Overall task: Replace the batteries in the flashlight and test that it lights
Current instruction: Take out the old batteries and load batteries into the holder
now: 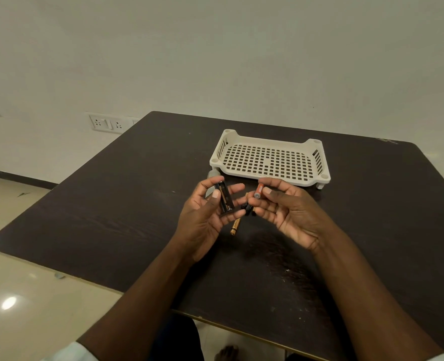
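Observation:
My left hand (205, 217) holds a black battery holder (225, 198) between thumb and fingers, its open slot facing me. An orange battery (258, 191) is pinched at the fingertips of my right hand (291, 212), just right of the holder and apart from it. On the dark table (111, 217) between my hands lies a gold-and-black battery (235, 226). A small black part (248, 208) lies beside it, partly hidden by my fingers. The grey end of the flashlight body (213, 174) shows behind my left hand, mostly hidden.
A white perforated plastic tray (269, 158) stands on the table just beyond my hands. The table's front edge runs close to my body. A wall with a socket plate (108, 123) is at the left, and pale floor lies beside the table.

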